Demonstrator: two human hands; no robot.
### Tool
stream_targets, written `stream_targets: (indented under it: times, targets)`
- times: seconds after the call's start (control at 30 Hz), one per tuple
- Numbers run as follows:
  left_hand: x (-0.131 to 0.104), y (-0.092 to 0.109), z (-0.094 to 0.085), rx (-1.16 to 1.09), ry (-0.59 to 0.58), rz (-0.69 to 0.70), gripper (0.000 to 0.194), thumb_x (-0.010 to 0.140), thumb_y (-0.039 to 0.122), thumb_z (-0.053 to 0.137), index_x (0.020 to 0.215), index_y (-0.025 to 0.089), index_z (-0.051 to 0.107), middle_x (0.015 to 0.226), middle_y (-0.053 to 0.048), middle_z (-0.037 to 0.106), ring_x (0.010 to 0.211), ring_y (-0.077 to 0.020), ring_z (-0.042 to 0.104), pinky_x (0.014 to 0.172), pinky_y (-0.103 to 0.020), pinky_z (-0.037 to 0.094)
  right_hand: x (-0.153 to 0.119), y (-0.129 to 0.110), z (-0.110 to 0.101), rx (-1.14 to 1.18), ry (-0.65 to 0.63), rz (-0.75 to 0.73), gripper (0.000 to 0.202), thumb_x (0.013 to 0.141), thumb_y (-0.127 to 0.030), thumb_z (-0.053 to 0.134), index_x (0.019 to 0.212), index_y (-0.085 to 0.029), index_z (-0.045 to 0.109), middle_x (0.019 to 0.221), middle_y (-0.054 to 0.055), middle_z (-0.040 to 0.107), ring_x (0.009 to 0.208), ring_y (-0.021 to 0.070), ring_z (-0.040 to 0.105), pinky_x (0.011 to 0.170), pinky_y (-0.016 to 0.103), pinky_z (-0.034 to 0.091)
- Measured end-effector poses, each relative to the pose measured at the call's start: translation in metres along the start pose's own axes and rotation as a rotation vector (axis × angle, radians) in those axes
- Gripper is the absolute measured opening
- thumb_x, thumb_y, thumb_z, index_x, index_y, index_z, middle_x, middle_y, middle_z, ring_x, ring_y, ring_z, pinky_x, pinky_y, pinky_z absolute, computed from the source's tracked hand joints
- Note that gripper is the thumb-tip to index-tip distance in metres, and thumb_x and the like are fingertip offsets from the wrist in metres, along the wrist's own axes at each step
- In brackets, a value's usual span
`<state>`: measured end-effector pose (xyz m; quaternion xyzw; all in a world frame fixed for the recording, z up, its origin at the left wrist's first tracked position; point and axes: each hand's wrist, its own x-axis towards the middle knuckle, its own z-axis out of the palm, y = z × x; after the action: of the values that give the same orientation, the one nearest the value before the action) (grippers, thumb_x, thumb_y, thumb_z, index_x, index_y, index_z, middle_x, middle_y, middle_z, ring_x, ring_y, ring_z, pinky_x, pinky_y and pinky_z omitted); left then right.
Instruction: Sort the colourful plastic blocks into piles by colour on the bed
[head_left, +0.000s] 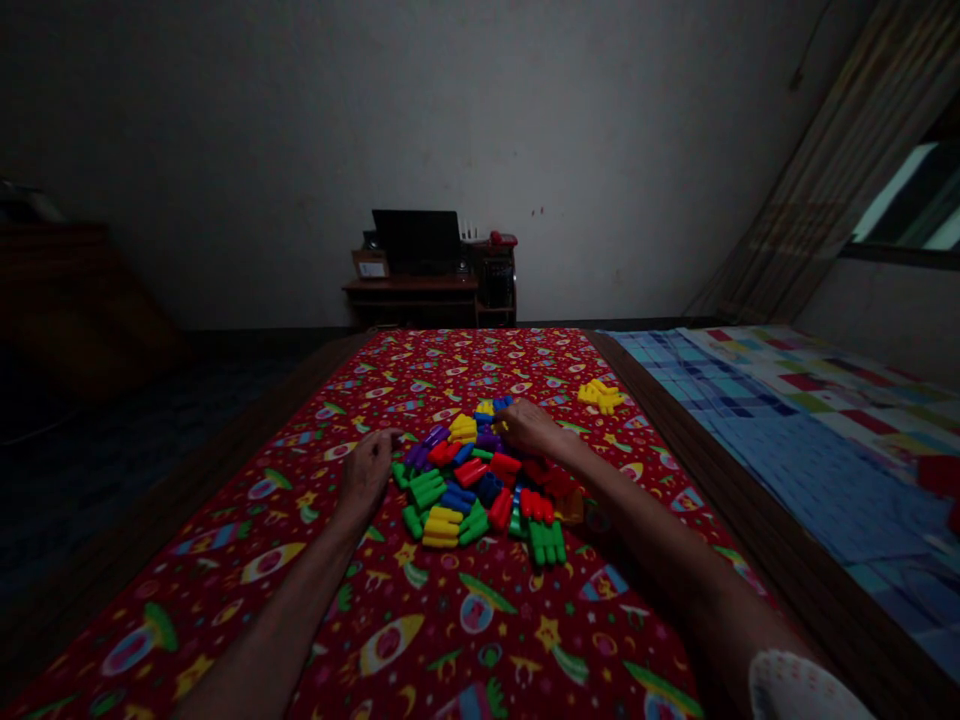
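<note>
A pile of plastic building blocks in red, yellow, green, blue and purple lies on the red patterned cloth. My left hand rests on the cloth at the pile's left edge, near the purple and green blocks. Its fingers are curled in, and no block shows in them. Over the far right part of the pile reaches my right hand, fingers bent together beside blue and purple blocks. Whatever its fingertips pinch, if anything, is too small and dark to make out.
Several yellow blocks sit apart on the right of the cloth. Beyond the far end, a desk carries a dark monitor. A bed with a blue checked sheet lies on the right, under a curtain.
</note>
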<state>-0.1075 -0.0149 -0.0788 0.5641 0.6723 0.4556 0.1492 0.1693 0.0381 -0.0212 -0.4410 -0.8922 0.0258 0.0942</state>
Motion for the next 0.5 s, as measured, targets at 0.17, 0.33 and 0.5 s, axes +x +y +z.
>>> stream_targets:
  times: [0.17,0.33,0.5]
  targets:
    - [0.0,-0.002,0.0,0.001,0.002,0.025,0.05,0.086,0.048,0.031,0.099,0.017,0.068,0.104,-0.012,0.071,0.094,-0.0248,0.066,0.085,-0.036,0.052,-0.004,0.014,-0.005,0.034,-0.002,0.071,0.025,0.087,-0.032,0.056,0.095,-0.013,0.07,0.091,0.012,0.069,0.082,0.0188,0.059,0.066,0.025,0.035]
    - [-0.001,0.003,-0.001,0.03,0.017,0.024,0.049,0.084,0.046,0.031,0.098,0.017,0.068,0.102,-0.011,0.071,0.094,-0.0246,0.067,0.084,-0.035,0.052,-0.027,0.071,-0.022,-0.045,0.235,0.355,0.03,0.089,-0.036,0.054,0.096,-0.012,0.069,0.099,0.015,0.068,0.091,0.022,0.058,0.072,0.027,0.037]
    - [-0.001,0.003,0.0,0.037,0.009,0.029,0.048,0.085,0.046,0.031,0.097,0.017,0.068,0.102,-0.011,0.071,0.094,-0.0249,0.066,0.085,-0.035,0.052,-0.044,0.113,-0.024,-0.059,0.396,0.546,0.028,0.086,-0.031,0.058,0.103,-0.012,0.07,0.103,0.017,0.069,0.099,0.0259,0.06,0.085,0.032,0.041]
